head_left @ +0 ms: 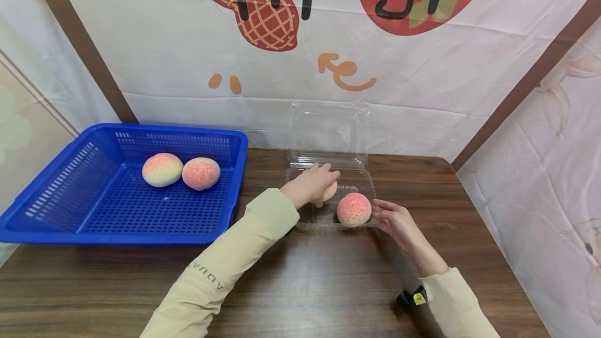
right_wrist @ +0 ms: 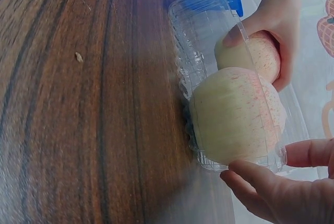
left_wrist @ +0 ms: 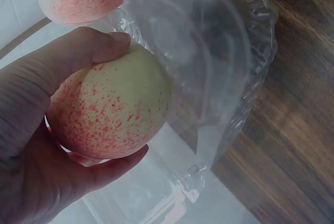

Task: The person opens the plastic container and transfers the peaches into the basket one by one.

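Note:
My left hand (head_left: pixel 313 181) grips a pale yellow peach with red speckles (left_wrist: pixel 112 101), thumb on one side and fingers on the other. It holds this peach within the left part of a clear plastic clamshell box (head_left: pixel 312 215), whose lid (head_left: pixel 328 132) stands open at the back. Another peach, pinkish red on top (head_left: pixel 354 209), sits in the box's right front part. At the box's right end, my right hand (head_left: pixel 396 220) pinches the rim between thumb and fingers. In the right wrist view the two peaches (right_wrist: pixel 235 117) overlap.
To the left stands a blue plastic basket (head_left: pixel 155 239) holding a yellowish peach (head_left: pixel 162 169) and a pinker peach (head_left: pixel 201 173). The brown wooden table (head_left: pixel 328 291) ends at a printed cloth (head_left: pixel 422 93) behind the box. A black strap with a yellow label (head_left: pixel 419 298) is by my right sleeve.

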